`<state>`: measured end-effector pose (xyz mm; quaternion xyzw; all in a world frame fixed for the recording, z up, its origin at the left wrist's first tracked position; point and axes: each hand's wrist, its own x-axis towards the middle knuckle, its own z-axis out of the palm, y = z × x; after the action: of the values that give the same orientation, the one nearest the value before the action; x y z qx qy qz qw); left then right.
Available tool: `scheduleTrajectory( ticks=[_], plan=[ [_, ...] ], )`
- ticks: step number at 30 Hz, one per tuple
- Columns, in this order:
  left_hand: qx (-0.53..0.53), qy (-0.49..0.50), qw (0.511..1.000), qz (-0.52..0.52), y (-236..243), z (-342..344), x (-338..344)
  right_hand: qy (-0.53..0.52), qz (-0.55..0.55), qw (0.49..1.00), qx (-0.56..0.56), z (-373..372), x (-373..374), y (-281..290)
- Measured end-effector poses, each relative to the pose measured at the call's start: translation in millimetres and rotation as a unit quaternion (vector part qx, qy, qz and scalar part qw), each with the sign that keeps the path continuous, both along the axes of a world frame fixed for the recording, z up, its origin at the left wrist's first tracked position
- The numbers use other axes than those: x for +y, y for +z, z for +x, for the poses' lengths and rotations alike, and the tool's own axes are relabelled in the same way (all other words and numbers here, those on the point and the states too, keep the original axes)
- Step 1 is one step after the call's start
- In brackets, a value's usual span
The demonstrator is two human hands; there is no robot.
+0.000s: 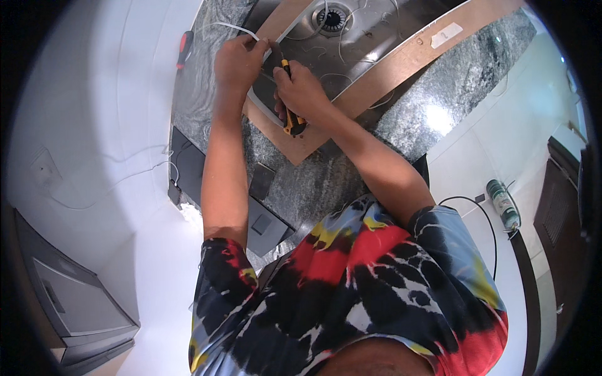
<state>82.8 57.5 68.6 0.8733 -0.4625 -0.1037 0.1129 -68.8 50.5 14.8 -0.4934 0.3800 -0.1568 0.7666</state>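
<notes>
My left hand (239, 66) is closed in a pinch on a thin white strip (233, 26) at the near-left part of the sink. In my right hand (301, 94) is a yellow-and-black utility knife (293, 123), gripped with its front end toward my left fingertips. The blade itself is too small to make out. Beneath both hands lies a brown board frame (295, 147) set round the steel sink (295, 25). White edging shows along the frame's inner side.
A red-and-black handled tool (184, 49) lies at the counter's left edge. The grey stone counter (313, 178) holds a dark phone-like slab (262, 180) and a black cooktop (266, 229). The sink has a drain (331, 20) and loose white offcuts. A green-and-white canister (503, 205) stands on the right.
</notes>
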Motion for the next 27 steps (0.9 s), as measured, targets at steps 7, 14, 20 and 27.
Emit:
scheduleTrajectory(
  ticks=[7, 14, 20, 27],
  plan=[
    [0.059, 0.015, 0.997, 0.044, 1, 10, 0, 0.052, 0.075, 0.996, -0.005, -9, -7, 16],
    [0.048, 0.042, 0.997, -0.051, -9, 5, 7, 0.064, 0.003, 0.997, 0.032, -4, 3, 8],
    [0.015, 0.036, 0.991, -0.129, -22, 5, 11, 0.064, -0.052, 0.995, 0.060, 1, 6, 6],
    [0.116, 0.041, 0.967, -0.221, -36, 15, 20, 0.083, -0.013, 0.993, 0.083, -2, 7, 17]
  ],
)
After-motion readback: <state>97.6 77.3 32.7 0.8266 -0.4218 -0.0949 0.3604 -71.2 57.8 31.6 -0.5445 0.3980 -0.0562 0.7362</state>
